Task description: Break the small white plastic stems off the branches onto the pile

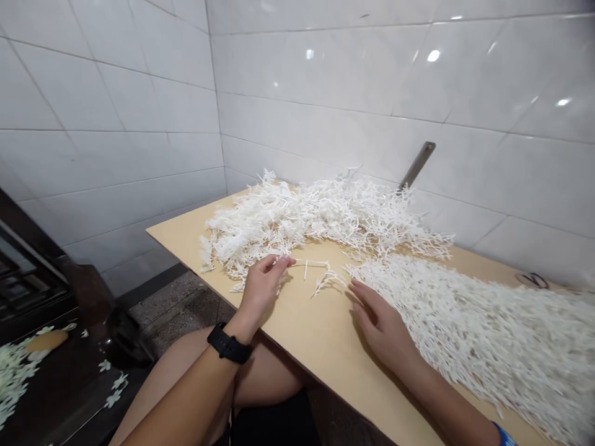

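Observation:
In my left hand (266, 282), thumb and fingertips pinch one end of a thin white branched plastic sprig (329, 272). Its stem runs to the right, and the forked tips droop over the tan board. My right hand (379, 319) is held just right of those tips with its fingers apart and nothing visible in them. Behind both hands lies a tangled heap of white sprigs (307, 217). Beside my right hand and forearm spreads a flatter, denser pile of white stems (488, 328).
The tan board (307, 334) has its front edge over my legs. A metal bar (417, 166) sticks up behind the heap by the tiled wall (325, 74). A dark loop (533, 281) lies near the back edge. At lower left, white flower pieces (18, 378) sit on a dark surface.

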The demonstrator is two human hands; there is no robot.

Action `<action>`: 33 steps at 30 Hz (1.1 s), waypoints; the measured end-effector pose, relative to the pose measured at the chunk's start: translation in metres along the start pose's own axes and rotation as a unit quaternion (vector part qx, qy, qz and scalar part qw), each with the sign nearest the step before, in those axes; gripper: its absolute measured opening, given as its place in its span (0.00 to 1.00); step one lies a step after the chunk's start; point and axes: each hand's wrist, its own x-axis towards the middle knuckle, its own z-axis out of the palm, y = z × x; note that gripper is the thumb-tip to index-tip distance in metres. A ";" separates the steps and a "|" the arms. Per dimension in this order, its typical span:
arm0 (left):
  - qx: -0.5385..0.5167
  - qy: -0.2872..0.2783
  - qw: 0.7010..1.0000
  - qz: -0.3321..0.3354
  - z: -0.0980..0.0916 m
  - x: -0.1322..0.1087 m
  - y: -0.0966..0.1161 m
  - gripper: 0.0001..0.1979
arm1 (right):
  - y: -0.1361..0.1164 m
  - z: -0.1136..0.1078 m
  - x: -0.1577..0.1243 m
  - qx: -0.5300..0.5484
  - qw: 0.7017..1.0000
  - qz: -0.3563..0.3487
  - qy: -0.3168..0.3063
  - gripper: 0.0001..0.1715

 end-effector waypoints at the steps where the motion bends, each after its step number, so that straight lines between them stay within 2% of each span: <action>1: -0.021 -0.005 1.000 -0.012 0.000 0.000 0.000 0.16 | -0.001 -0.001 0.000 -0.005 1.000 -0.013 0.016 0.20; 3: -0.067 -0.025 0.997 -0.034 -0.001 0.001 0.001 0.17 | -0.011 -0.002 -0.001 0.008 0.999 -0.039 0.002 0.17; 6: -0.127 -0.063 0.988 -0.064 -0.002 0.001 0.004 0.16 | -0.037 0.004 0.003 0.052 0.995 -0.057 -0.062 0.17; 8: -0.136 -0.078 0.985 -0.071 -0.004 0.001 0.005 0.16 | -0.052 0.014 0.014 0.081 0.992 -0.044 -0.090 0.18; 11: -0.119 -0.108 0.985 -0.067 -0.006 0.002 0.005 0.15 | -0.062 0.036 0.035 0.165 0.980 0.014 -0.113 0.19; 14: -0.085 -0.147 0.984 -0.046 -0.009 0.003 0.002 0.13 | -0.060 0.055 0.050 0.264 0.961 0.035 -0.081 0.21; 16: -0.042 -0.168 0.985 -0.015 -0.010 0.004 0.000 0.14 | -0.055 0.061 0.052 0.307 0.949 0.040 -0.057 0.19; 19: 0.046 -0.188 0.981 0.023 -0.010 0.005 -0.002 0.13 | -0.049 0.060 0.052 0.350 0.933 0.064 -0.051 0.17; 22: 0.106 -0.195 0.974 0.042 -0.007 0.003 -0.004 0.10 | -0.046 0.056 0.052 0.382 0.917 0.079 -0.076 0.21; 25: 0.145 -0.201 0.966 0.070 -0.005 0.000 -0.008 0.14 | -0.044 0.056 0.054 0.381 0.917 0.082 -0.087 0.21; 28: 0.189 -0.215 0.951 0.116 -0.005 -0.002 -0.009 0.18 | -0.041 0.060 0.057 0.364 0.925 0.089 -0.061 0.19; 30: 0.226 -0.207 0.938 0.159 -0.006 -0.002 -0.008 0.17 | -0.038 0.061 0.057 0.365 0.925 0.097 -0.040 0.19; 33: 0.283 -0.158 0.924 0.201 -0.010 0.000 -0.004 0.09 | -0.037 0.062 0.057 0.362 0.926 0.108 -0.017 0.18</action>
